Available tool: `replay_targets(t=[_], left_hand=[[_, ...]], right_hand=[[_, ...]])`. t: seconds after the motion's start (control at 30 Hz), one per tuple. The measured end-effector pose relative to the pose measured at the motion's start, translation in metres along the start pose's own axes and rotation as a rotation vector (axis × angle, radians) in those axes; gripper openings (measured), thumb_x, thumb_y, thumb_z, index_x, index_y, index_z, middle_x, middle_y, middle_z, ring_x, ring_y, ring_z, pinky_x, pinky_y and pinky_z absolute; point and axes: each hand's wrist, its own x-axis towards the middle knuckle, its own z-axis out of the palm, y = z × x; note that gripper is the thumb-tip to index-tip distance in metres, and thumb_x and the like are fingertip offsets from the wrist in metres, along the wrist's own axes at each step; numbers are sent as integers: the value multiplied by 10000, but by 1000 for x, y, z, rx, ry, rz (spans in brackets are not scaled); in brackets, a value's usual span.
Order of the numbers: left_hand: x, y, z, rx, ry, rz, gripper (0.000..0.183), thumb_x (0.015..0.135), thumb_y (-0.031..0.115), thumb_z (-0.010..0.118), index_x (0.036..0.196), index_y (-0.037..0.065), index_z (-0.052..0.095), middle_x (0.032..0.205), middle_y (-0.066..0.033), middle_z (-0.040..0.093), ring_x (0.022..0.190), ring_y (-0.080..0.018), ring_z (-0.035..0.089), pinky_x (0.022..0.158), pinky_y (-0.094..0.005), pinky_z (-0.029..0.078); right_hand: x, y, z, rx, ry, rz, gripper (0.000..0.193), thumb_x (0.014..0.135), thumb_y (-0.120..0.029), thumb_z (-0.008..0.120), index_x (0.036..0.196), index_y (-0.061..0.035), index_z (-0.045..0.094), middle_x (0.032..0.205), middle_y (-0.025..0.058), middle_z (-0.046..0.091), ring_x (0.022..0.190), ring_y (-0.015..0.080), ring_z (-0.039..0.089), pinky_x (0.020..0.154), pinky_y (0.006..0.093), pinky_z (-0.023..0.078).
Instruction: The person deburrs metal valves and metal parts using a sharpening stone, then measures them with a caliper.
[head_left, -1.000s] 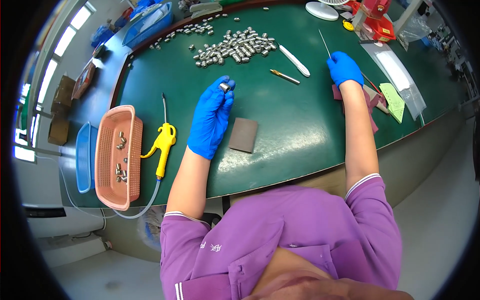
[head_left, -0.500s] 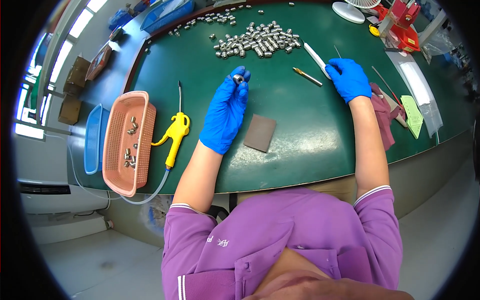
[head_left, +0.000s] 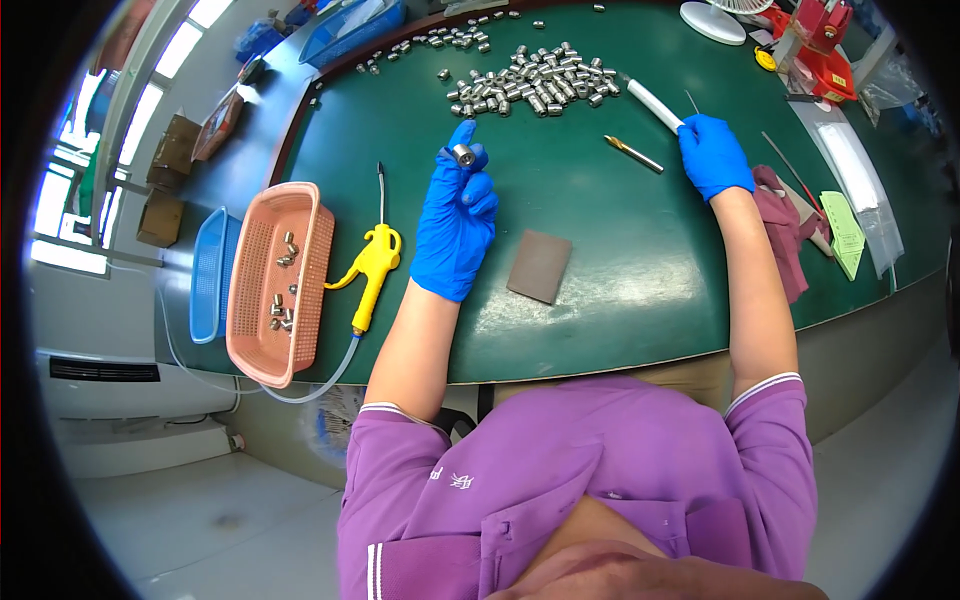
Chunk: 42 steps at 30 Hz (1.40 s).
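Observation:
My left hand, in a blue glove, pinches a small metal sleeve with its open end showing. My right hand, gloved alike, is closed over the near end of a slim white-handled tool; its fingers hide that end. Between the hands lies a cutting bit with a gold-coloured tip and a steel shank. Closer to me, a grey-brown abrasive pad rests flat on the green table. A heap of similar metal sleeves spreads beyond my hands.
Left of my left arm lie a yellow air gun with its hose, a pink basket containing several sleeves and a blue basket. A maroon cloth, green paper and red-handled rod lie right. A fan base stands far right.
My right hand has closed on the white handle, whose near end now lies beneath the fingers. My left hand has turned and shifted slightly left with the sleeve. The whole view has shifted slightly.

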Motion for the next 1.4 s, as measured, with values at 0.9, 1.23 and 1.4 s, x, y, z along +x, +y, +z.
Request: replay_targets(t=[0.9, 1.23, 1.4], left_hand=[[7, 18, -11, -58, -19, 128, 407, 895, 176, 521, 1270, 67, 407, 908, 17, 494, 590, -43, 354, 503, -159, 307], [8, 16, -9, 71, -3, 161, 413, 876, 144, 542, 1267, 81, 427, 947, 36, 510, 592, -25, 370, 514, -148, 314], [9, 15, -10, 98, -35, 142, 445, 871, 138, 549, 1286, 78, 400, 950, 27, 501, 590, -20, 380, 511, -146, 320]], right_hand=[[-77, -142, -36, 749, -183, -324, 306, 884, -250, 525, 1151, -108, 568, 720, 81, 602, 589, 134, 587, 555, 266, 464], [-84, -140, -31, 665, 22, -514, 292, 801, -197, 630, 1088, -144, 614, 719, 122, 619, 551, 233, 579, 510, 301, 461], [-86, -143, -35, 551, 48, -526, 276, 792, -210, 638, 1065, -169, 628, 672, 113, 605, 526, 225, 566, 481, 303, 450]])
